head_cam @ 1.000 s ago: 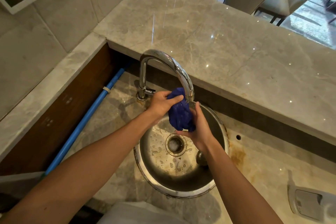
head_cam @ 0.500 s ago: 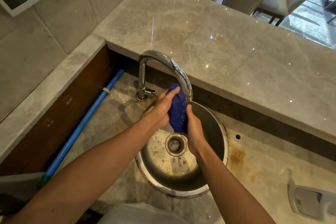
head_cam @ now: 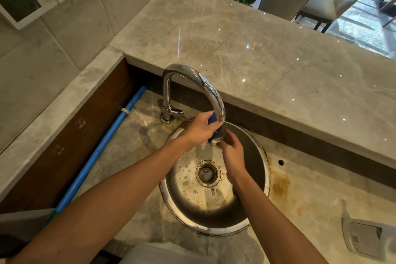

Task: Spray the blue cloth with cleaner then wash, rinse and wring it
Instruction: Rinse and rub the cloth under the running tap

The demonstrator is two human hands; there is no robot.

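The left hand [head_cam: 200, 129] is curled around the blue cloth [head_cam: 215, 127], bunching it up right under the spout of the chrome tap [head_cam: 194, 79]; only small patches of blue show past the fingers. The right hand [head_cam: 232, 152] sits just beside and below it, fingers loosely bent, fingertips near the lower end of the cloth; whether they touch it cannot be told. Both hands are over the round steel sink [head_cam: 264, 169], whose wet basin carries drops and foam specks around the drain [head_cam: 207, 173]. The sink is set in a stained marble counter [head_cam: 310, 195], under a higher marble ledge [head_cam: 267, 53]. A blue pipe [head_cam: 100, 150] runs along the counter's left edge, and a grey plastic bottle [head_cam: 364, 237] lies at the far right.
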